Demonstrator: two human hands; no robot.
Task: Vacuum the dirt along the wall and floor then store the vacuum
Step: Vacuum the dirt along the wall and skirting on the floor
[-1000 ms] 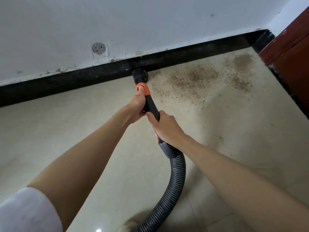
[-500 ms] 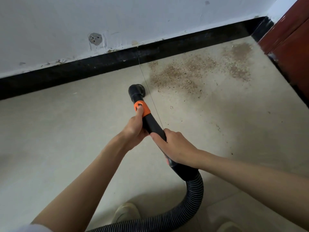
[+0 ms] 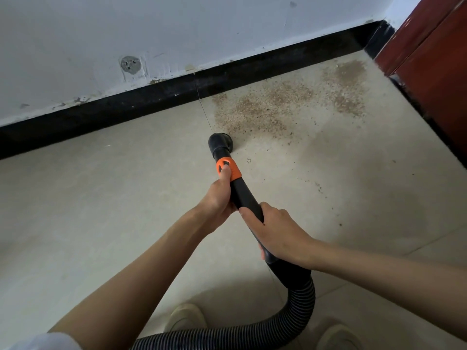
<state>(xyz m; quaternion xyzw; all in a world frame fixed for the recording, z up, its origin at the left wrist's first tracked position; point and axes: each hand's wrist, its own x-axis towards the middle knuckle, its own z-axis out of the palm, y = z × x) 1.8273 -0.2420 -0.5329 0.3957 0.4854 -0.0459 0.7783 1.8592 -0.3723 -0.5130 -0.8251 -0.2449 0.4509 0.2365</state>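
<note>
Vacuum wand [image 3: 246, 198]: black, orange collar [image 3: 228, 169], ribbed hose [image 3: 290, 322].

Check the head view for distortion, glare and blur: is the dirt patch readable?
Head view: wide-angle bending curves the black skirting board and stretches both forearms; light is soft and even, no glare on the beige tiled floor; the brown dirt patch is grainy but readable; both hands, left and right, and the black vacuum nozzle look sharp; frame edges soften slightly.

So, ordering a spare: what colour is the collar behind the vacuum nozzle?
Orange collar, head view.
</note>
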